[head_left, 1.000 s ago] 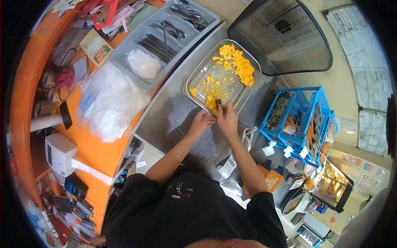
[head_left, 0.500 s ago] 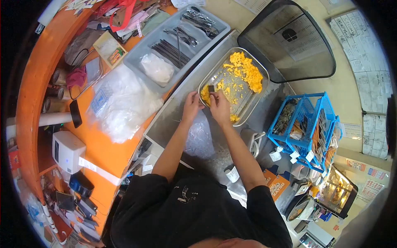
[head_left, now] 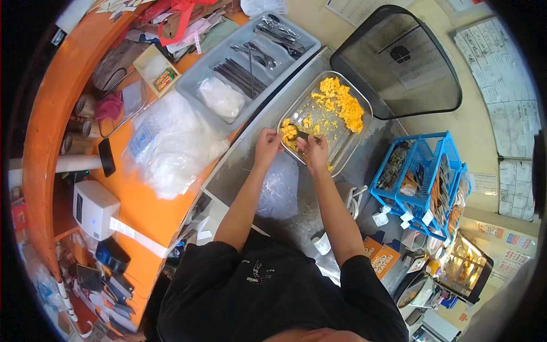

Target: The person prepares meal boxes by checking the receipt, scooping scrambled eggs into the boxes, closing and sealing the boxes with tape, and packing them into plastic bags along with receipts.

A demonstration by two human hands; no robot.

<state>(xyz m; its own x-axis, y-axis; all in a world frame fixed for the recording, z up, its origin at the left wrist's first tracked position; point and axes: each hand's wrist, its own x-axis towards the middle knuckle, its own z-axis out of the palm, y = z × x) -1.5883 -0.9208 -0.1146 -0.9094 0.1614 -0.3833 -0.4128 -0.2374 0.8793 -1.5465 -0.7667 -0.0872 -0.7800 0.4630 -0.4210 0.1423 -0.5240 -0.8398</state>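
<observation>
A wire-mesh metal tray (head_left: 344, 141) holds crumbled yellow food that looks like scrambled egg (head_left: 345, 108), heaped mostly at its far right end. My right hand (head_left: 315, 153) grips the dark handle of a black spoon (head_left: 301, 134) over the tray's near left corner. Yellow pieces lie in and around the spoon's head. Beside that corner my left hand (head_left: 268, 147) is closed with its fingertips pinched at the rim. From it hangs a clear plastic bag (head_left: 278, 189), hard to make out against the grey counter.
A grey divided bin (head_left: 188, 85) with wrapped cutlery stands left of the tray. Clear plastic bags (head_left: 171, 145) lie on the orange counter (head_left: 145, 219). A dark mesh cover (head_left: 399, 62) leans on the wall behind. Blue baskets (head_left: 416, 176) with packets stand at right.
My right hand has shifted slightly right and down and turned, so the spoon's head now shows at the tray's left corner. My left hand stays close to the same corner.
</observation>
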